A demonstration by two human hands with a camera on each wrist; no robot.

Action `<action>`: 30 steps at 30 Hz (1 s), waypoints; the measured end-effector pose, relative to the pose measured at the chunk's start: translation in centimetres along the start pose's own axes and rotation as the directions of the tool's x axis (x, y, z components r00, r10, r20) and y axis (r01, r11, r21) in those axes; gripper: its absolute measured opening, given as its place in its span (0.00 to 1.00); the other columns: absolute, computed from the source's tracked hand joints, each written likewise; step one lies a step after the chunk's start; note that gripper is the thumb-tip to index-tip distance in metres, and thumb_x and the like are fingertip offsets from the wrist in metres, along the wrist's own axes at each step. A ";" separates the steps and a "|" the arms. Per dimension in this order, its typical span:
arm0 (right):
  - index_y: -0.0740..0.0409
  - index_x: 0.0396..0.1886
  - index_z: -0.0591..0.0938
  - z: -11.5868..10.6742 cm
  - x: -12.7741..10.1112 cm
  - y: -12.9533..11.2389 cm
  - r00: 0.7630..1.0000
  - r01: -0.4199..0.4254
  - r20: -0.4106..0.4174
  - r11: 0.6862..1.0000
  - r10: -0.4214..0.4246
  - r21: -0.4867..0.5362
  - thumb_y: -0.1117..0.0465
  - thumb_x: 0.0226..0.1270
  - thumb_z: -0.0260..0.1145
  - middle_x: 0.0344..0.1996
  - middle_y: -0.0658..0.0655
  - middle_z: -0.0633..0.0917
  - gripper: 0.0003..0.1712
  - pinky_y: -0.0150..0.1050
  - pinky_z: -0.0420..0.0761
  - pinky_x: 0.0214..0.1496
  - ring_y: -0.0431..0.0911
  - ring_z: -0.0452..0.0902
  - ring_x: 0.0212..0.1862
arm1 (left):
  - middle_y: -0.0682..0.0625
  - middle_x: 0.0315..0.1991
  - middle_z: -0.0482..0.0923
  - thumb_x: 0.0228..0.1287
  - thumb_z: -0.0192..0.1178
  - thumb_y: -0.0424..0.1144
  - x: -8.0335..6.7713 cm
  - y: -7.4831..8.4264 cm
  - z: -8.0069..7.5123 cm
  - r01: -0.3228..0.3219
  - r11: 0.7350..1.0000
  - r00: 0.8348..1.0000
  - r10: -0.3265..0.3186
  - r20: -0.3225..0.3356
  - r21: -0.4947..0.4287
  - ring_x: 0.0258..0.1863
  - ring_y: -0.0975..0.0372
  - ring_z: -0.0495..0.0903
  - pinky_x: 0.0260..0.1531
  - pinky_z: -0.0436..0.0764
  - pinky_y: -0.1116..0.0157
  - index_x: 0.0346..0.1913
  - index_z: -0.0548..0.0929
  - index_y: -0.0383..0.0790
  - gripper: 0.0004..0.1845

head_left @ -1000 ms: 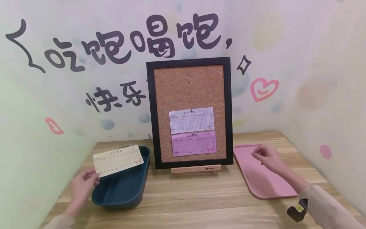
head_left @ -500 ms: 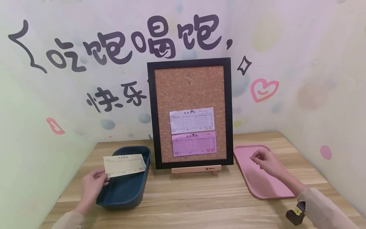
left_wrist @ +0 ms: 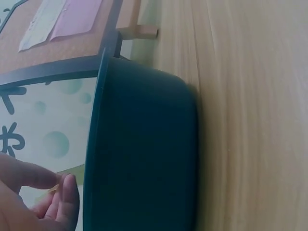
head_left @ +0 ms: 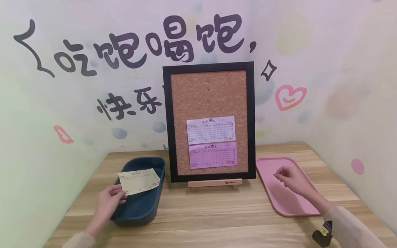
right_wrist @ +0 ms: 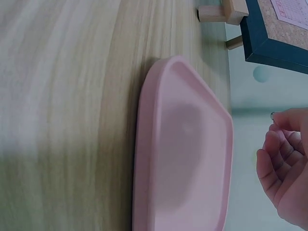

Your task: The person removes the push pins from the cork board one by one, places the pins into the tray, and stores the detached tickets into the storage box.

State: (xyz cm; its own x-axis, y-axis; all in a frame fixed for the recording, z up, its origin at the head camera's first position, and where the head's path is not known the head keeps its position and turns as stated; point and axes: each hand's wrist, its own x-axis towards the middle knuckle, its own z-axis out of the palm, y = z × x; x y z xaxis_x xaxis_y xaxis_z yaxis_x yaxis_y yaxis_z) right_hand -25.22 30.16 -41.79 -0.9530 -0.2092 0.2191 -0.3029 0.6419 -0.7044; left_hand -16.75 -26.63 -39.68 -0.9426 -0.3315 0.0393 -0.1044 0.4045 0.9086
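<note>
Holding item one: a cream-yellow printed paper slip (head_left: 139, 180), pinched at its left edge by the left hand (head_left: 108, 203), thumb on top and fingers curled beneath. The slip now hangs low over the dark blue plastic tub (head_left: 141, 201), tilted, its right end above the tub's open mouth; a second ago it was higher and further left, so it has been brought down toward the tub and looks close to being dropped in. Tub contents: nothing visible beneath the slip (the interior is partly hidden by it).

Right hand (head_left: 293, 179): fingers curled, thumb and forefinger tips pinched together over the flat pink plastic tray (head_left: 280, 203); the right wrist view shows a tiny dark object at the fingertips (right_wrist: 276, 120), too small to identify. It has barely moved. Tray: nothing seen lying on it.

Between the two containers: black-framed cork board (head_left: 209, 89) upright on a small wooden stand (head_left: 215, 183), bearing a white printed slip (head_left: 211, 129) above a pink printed slip (head_left: 213, 155). All on a light wooden table (head_left: 211, 220).
</note>
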 end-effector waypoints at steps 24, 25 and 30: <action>0.65 0.28 0.77 1.3 -1.6 2.8 0.997 -0.043 0.068 0.999 0.045 -0.032 0.66 0.59 0.61 0.19 0.53 0.75 0.04 0.30 0.71 0.18 0.36 0.67 0.19 | 0.44 0.34 0.79 0.54 0.56 0.22 -0.3 -0.3 1.0 0.084 0.990 0.992 -0.073 0.101 -0.115 0.24 0.72 0.78 0.29 0.81 0.73 0.54 0.64 0.16 0.24; 0.65 0.28 0.78 1.3 -1.7 3.0 0.996 -0.034 0.077 0.999 0.037 -0.035 0.67 0.58 0.61 0.19 0.53 0.75 0.04 0.30 0.71 0.18 0.35 0.67 0.19 | 0.45 0.33 0.79 0.54 0.57 0.22 -0.3 -0.3 1.1 0.084 0.989 0.992 -0.073 0.101 -0.118 0.24 0.72 0.78 0.29 0.81 0.72 0.53 0.64 0.16 0.24; 0.64 0.28 0.78 1.5 -2.0 3.8 0.988 -0.001 0.152 1.000 0.002 -0.007 0.66 0.59 0.61 0.20 0.51 0.76 0.04 0.28 0.71 0.19 0.34 0.67 0.20 | 0.45 0.32 0.79 0.53 0.58 0.22 -0.3 -0.4 1.3 0.085 0.990 0.992 -0.074 0.100 -0.111 0.23 0.70 0.79 0.29 0.82 0.71 0.53 0.64 0.16 0.25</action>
State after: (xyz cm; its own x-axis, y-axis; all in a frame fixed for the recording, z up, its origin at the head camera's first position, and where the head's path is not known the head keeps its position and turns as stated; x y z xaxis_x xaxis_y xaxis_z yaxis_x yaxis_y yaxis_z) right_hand -24.51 31.92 -45.95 -0.9416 -0.3174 0.1125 -0.3018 0.6472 -0.7000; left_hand -16.81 -25.58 -40.60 -0.9593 -0.2736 -0.0696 -0.1480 0.2773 0.9493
